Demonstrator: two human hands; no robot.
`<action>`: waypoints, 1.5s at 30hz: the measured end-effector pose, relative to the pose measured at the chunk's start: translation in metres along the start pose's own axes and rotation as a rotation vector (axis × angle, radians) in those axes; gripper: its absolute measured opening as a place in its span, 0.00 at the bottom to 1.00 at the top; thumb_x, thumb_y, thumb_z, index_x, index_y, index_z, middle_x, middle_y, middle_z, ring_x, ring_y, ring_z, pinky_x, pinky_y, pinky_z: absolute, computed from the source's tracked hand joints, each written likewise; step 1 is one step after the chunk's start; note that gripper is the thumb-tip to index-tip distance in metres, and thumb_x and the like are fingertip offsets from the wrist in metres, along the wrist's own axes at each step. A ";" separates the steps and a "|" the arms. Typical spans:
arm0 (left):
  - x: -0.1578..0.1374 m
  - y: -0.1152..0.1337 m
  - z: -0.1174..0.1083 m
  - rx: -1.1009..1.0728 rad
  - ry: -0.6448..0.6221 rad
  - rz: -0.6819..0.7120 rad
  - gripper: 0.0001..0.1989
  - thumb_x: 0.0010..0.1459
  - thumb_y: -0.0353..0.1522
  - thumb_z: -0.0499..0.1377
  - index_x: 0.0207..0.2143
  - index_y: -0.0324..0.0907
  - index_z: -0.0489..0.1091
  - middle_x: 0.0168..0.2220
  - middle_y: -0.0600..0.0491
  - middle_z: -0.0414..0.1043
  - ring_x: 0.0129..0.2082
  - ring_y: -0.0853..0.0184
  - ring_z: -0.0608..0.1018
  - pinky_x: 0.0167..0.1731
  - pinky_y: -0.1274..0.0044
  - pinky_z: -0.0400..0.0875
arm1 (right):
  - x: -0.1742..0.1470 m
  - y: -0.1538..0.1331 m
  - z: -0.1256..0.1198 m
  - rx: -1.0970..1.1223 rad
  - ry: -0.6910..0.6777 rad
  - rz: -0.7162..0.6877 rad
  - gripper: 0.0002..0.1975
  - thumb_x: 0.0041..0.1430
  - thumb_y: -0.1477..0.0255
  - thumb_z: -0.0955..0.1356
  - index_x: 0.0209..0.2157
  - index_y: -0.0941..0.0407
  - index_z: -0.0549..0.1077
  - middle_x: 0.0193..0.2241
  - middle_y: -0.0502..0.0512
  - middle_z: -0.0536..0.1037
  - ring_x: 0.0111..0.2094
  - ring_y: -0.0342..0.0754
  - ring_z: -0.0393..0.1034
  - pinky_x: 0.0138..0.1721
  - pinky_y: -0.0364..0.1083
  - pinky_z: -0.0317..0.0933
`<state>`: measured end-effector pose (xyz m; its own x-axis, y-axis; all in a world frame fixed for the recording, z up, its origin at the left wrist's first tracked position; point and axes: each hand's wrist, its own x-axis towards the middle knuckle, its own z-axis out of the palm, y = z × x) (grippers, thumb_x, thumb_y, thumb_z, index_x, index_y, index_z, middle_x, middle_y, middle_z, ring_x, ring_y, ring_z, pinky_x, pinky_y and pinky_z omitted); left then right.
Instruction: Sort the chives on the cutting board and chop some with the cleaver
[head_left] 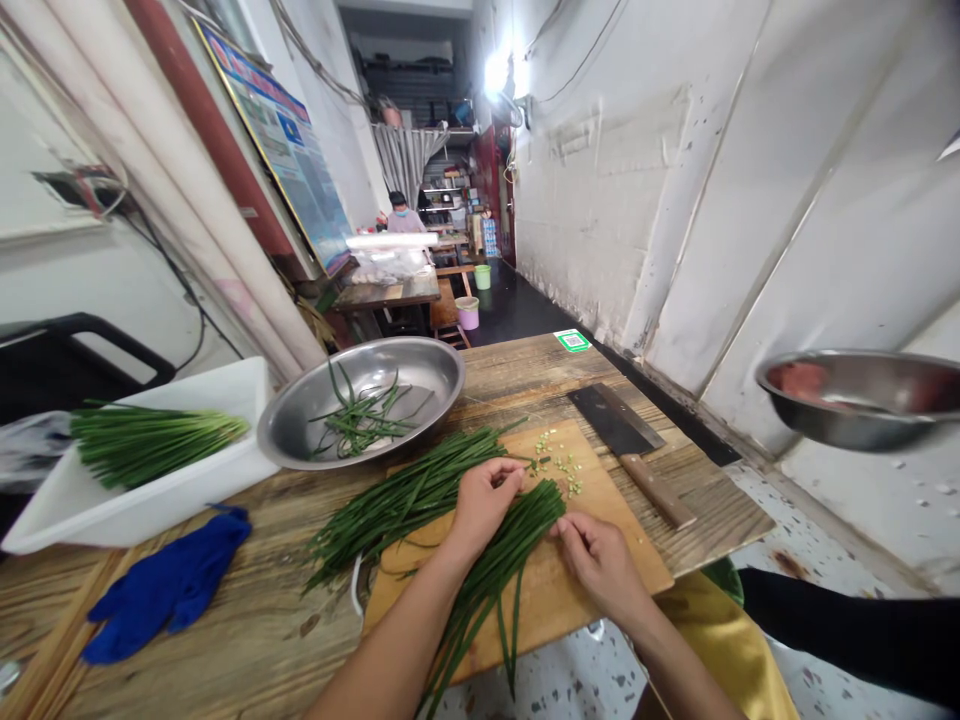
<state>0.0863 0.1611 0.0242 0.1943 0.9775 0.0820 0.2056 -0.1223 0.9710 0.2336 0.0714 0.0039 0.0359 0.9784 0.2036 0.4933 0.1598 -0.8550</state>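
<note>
1. Near bunch of chives (pixel 517 540): on the cutting board (pixel 555 615), between both forearms, long ends trailing over the board's near edge.
2. Left hand (pixel 487 500): over the board, fingers curled, thumb tip close against forefinger; can't tell whether it pinches a stem.
3. Right hand (pixel 600 560): fingers bent, thumb and forefinger at the bunch's right end; can't tell if they grip it.
4. Far bunch (pixel 401 500): left of the left hand, partly on the board, partly on the table (pixel 285 630).
5. Chopped bits (pixel 570 465): scattered on the board's far side.
6. Cleaver (pixel 611 418): flat on the table, right of the board.
7. Metal bowl (pixel 431 372): far left of the board, loose chives inside.
8. White tub (pixel 187 510): left, another bunch inside; blue glove (pixel 172 585) nearer.
</note>
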 end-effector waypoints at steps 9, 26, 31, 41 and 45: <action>0.000 -0.005 0.002 0.010 0.001 0.016 0.09 0.49 0.33 0.57 0.31 0.37 0.73 0.24 0.54 0.74 0.25 0.70 0.74 0.28 0.81 0.67 | 0.000 0.000 0.000 0.013 -0.019 0.013 0.16 0.62 0.67 0.57 0.26 0.58 0.69 0.15 0.47 0.63 0.19 0.42 0.59 0.22 0.39 0.52; 0.000 -0.002 0.003 -0.014 0.011 -0.005 0.09 0.49 0.32 0.57 0.31 0.37 0.73 0.24 0.53 0.74 0.25 0.70 0.75 0.30 0.80 0.69 | 0.002 0.003 0.001 0.018 -0.020 -0.006 0.16 0.62 0.68 0.58 0.26 0.58 0.70 0.20 0.49 0.69 0.23 0.43 0.63 0.24 0.39 0.54; 0.000 -0.002 0.002 0.007 0.008 0.003 0.09 0.49 0.32 0.57 0.31 0.38 0.74 0.25 0.53 0.75 0.26 0.69 0.76 0.30 0.80 0.70 | 0.002 0.003 0.000 0.022 -0.029 0.000 0.16 0.61 0.68 0.58 0.25 0.58 0.69 0.17 0.47 0.65 0.20 0.42 0.60 0.22 0.39 0.52; 0.000 -0.005 0.000 0.096 0.032 0.064 0.10 0.49 0.32 0.58 0.34 0.39 0.76 0.31 0.51 0.78 0.30 0.66 0.78 0.36 0.76 0.71 | 0.002 0.002 0.001 0.055 -0.036 0.010 0.16 0.62 0.67 0.57 0.25 0.58 0.68 0.13 0.45 0.61 0.16 0.41 0.56 0.19 0.39 0.51; 0.001 -0.008 0.000 0.115 0.033 0.087 0.10 0.49 0.32 0.58 0.34 0.40 0.76 0.33 0.51 0.78 0.34 0.65 0.78 0.40 0.74 0.71 | 0.003 0.002 0.002 0.066 -0.034 0.007 0.17 0.62 0.66 0.57 0.25 0.58 0.69 0.13 0.45 0.61 0.15 0.40 0.55 0.18 0.38 0.50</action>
<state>0.0851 0.1631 0.0168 0.1847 0.9673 0.1738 0.2980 -0.2236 0.9280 0.2333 0.0745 0.0021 0.0097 0.9833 0.1819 0.4349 0.1597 -0.8862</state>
